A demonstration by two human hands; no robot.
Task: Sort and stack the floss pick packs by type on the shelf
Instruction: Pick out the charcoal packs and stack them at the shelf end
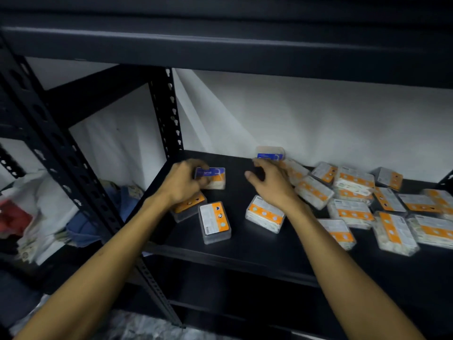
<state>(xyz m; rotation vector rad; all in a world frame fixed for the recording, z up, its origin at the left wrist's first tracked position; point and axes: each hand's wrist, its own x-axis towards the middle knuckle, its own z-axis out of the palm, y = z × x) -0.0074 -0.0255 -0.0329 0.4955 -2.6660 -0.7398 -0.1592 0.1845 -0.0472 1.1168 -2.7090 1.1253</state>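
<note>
Head view, near to far. Two bare forearms reach up from the lower edge toward a black shelf (pixel 245 253) on a dark metal rack; the hands are apart. Nearest on the shelf board, a clear pack with an orange label (pixel 215 222) lies flat just below the left hand, and a second orange-labelled pack (pixel 264 214) lies beside the right wrist. A third orange pack (pixel 188 207) is partly hidden under the left wrist. The left hand (pixel 182 184) has its fingers curled round a blue-labelled pack (pixel 212 177), held at the left end of the shelf. The right hand (pixel 272 184) hovers with fingers spread and loosely bent, its fingertips at a loose pile of orange-labelled packs (pixel 367 204) that covers the right half of the shelf, some packs overlapping, some tilted; whether the fingers touch a pack cannot be told. Farther back, another blue-labelled pack (pixel 269 153) stands against the white wall (pixel 318 119) just beyond the right fingertips. Left of the perforated rack upright (pixel 73 168), lower down, lie blurred bags and cloth (pixel 36 204).
</note>
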